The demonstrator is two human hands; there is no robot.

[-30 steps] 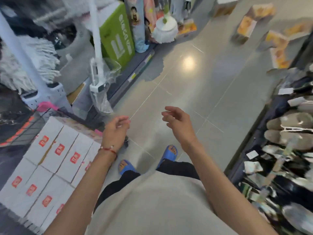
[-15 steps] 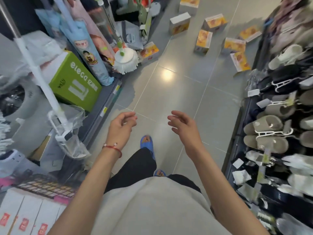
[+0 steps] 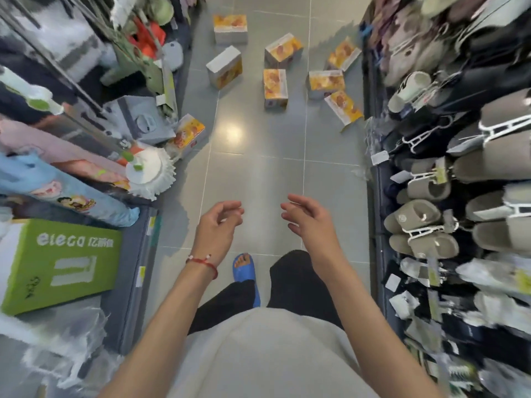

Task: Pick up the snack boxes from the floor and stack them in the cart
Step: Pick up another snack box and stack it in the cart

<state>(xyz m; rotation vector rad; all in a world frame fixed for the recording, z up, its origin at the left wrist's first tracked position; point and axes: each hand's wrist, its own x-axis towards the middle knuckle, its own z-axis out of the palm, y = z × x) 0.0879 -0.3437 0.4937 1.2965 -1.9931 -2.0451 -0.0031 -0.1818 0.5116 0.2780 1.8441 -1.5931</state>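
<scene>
Pointing up-aisle, central snack box (face up)

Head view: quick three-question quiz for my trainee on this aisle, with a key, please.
1. The snack box beside the mop head lies on which side of the aisle? A left, B right, C middle.
2. True or false: the right hand holds a box.
3. Fill in: hanging along the right side are grey ___.
Key: 1 A; 2 false; 3 slippers.
</scene>
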